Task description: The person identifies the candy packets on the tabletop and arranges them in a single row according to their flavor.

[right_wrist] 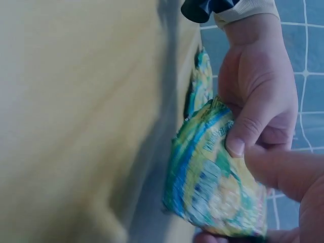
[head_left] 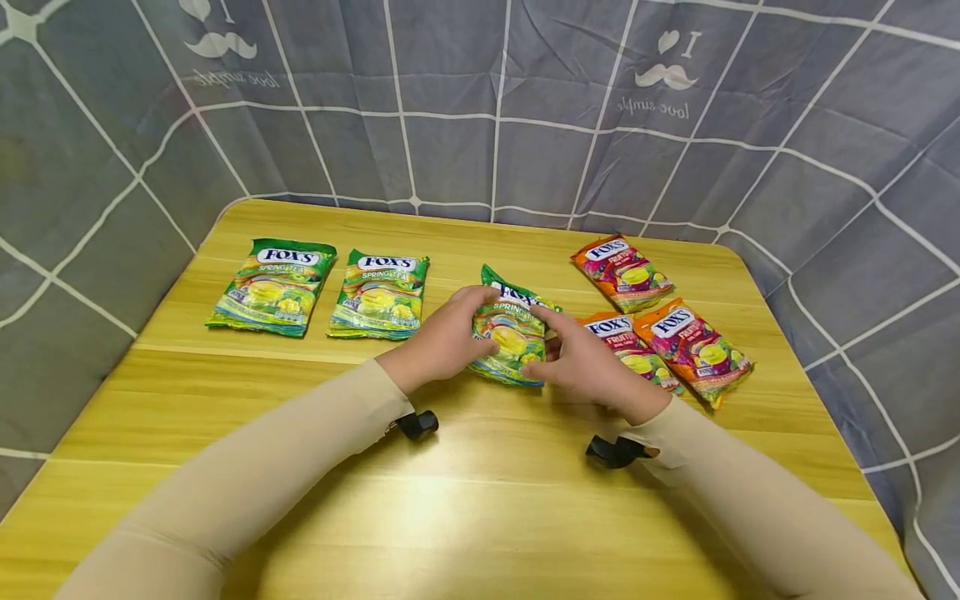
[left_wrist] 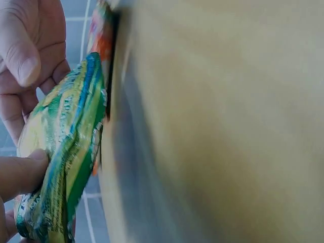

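My left hand grips the left side of a green candy bag marked FOX'S Spring Tea, its thumb pressed on the front. In the left wrist view that same bag stands tilted. At the bag's right edge is my right hand, its fingers spread; the left wrist view has its thumb apart from the wrapper. From the right wrist, the left hand is seen pinching the bag. Whether the right fingertips touch the bag's far side, I cannot tell.
Two more green bags lie side by side on the left of the wooden table. Three red-orange Fruits candy bags lie close together at right. A grey checked curtain surrounds the table.
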The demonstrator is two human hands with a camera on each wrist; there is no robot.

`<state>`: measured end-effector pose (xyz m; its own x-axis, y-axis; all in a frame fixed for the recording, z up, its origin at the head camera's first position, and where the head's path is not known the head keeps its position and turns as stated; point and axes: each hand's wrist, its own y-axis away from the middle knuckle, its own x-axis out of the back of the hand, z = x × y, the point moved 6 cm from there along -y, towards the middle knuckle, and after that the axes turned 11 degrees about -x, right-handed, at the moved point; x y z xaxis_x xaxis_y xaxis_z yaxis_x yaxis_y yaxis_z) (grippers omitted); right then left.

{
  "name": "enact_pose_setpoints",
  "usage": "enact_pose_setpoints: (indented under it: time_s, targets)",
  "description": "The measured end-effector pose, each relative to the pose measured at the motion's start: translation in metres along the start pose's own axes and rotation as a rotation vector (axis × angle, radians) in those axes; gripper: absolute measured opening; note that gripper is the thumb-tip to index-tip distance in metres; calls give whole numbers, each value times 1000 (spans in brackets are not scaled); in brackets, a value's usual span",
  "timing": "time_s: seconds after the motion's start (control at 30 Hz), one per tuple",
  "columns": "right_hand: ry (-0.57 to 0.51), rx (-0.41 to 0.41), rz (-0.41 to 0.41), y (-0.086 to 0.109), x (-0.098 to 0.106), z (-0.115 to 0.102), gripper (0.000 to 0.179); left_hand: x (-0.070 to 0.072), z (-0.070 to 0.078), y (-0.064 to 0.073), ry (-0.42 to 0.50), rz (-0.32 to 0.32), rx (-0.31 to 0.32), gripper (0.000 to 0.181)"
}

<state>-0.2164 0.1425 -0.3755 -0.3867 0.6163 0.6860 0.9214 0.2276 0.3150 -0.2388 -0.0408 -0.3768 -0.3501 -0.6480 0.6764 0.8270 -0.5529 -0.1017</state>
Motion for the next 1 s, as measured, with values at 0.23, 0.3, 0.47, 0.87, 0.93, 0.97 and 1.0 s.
enact_pose_setpoints:
  time_s: [0.23,0.3,0.47,0.87,0.93,0.97,1.0]
  targets:
    - [29,25,98,-28,9,-28,88,26,-10,-8,9,71,26,83]
    - [47,27,109,-37,10,-33,87,32,-13,-10,0,80,34,83]
    - [120,19,128,-60,11,-41,84,41,-23,-17,-21,74,64,85]
    - [169,-49,69,-100,-1,-36,81,37,-51,-34,-141,-104,163,93]
    - [168,-52,54,-103,-4,-32,81,35,-55,-34,-184,-150,170,91]
    - [164,-53,47,-104,-5,-31,82,33,-57,-34,-211,-172,174,90]
    - [161,-54,40,-105,-6,-30,83,33,-59,-33,-237,-190,176,88]
